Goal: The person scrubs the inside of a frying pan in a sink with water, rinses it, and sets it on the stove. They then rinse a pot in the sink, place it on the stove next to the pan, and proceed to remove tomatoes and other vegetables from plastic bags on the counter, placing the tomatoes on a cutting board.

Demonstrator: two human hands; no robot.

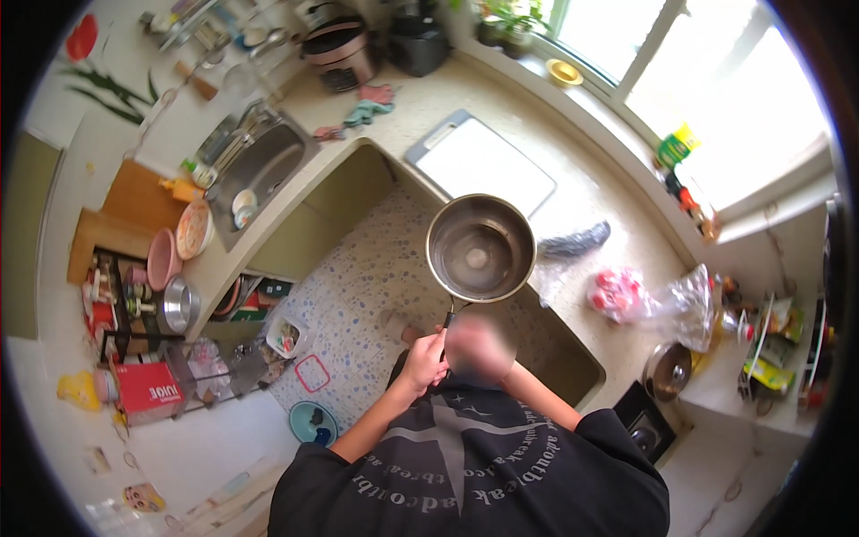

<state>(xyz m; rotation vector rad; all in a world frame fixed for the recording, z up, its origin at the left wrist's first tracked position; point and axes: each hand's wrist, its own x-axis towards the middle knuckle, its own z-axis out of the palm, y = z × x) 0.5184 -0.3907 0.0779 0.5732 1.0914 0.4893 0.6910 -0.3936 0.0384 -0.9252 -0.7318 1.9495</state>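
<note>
My left hand is closed around the black handle of a metal saucepan, which I hold in front of me over the counter's edge. The pan's dark inside faces up, with a pale round patch at its bottom; whether it holds water cannot be told. My right hand is beside the handle, close against the left hand, but a blur hides its fingers. Just beyond the pan lies a white cutting board with a grey rim. A dark item in clear plastic lies on the counter right of the pan.
A sink with small bowls is at the left, with basins nearer me. A rice cooker stands at the back. On the right are a bag of red items, a glass lid and a stove. A waste bin stands on the floor.
</note>
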